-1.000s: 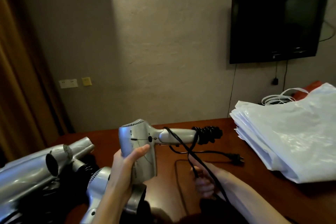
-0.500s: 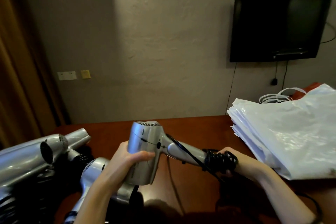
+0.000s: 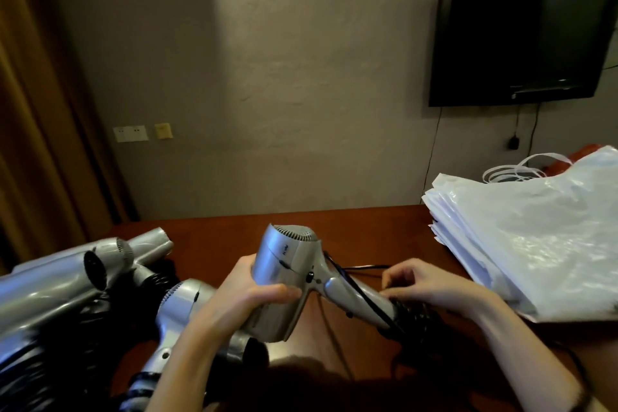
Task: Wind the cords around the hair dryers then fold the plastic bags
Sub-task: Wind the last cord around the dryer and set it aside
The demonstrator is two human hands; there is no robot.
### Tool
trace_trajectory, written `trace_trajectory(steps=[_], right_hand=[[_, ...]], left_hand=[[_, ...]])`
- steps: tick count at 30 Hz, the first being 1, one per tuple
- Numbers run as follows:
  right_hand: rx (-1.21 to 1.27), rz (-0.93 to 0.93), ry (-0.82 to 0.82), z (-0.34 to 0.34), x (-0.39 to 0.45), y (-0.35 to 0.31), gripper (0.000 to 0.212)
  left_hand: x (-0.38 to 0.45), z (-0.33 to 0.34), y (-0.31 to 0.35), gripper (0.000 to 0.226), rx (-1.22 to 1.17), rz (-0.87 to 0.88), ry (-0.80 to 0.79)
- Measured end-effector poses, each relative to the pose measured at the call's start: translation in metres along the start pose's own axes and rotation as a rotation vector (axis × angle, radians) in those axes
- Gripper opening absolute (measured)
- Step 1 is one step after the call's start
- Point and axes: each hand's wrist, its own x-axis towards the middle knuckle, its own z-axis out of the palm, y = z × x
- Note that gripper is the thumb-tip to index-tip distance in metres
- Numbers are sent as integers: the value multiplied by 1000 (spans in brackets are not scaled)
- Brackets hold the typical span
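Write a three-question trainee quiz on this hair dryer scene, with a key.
1. True or false: the left hand grips the held hair dryer by its barrel.
2. Where does the stack of plastic bags lie? A) on the table's right side B) on the floor C) under the dryers
3. Fill in: the right hand works the black ____ at the dryer's handle.

Key: 1 true; 2 A; 3 cord.

I have a single head-worn wide-angle view, looking forward and down over the dark reddish-brown wooden surface [image 3: 384, 221] toward the grey plaster wall [image 3: 301, 77]. It sits close: both forearms enter from the bottom edge, and the wall fills the upper frame.
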Motion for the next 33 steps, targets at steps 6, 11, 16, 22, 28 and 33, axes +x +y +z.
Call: trace_trajectory(steps=[6, 11, 16, 22, 28, 33], right_hand=[[-263, -38, 322, 25, 10, -29, 22], [-329, -28, 485, 35, 4, -40, 24], [-75, -53, 590, 46, 10, -40, 26], [673, -51, 437, 39, 3, -52, 19], [999, -62, 173, 30, -3, -42, 50], [1152, 20, 141, 48, 0, -43, 36]], left_hand=[[-1, 6, -3, 66, 92, 80, 98], [2, 9, -8, 65, 85, 98, 295], [4, 9, -9, 60, 42, 138, 454], [-1, 7, -5, 57, -57, 167, 530], [-3, 5, -3, 59, -132, 159, 553], [-2, 4, -2, 59, -210, 142, 563]])
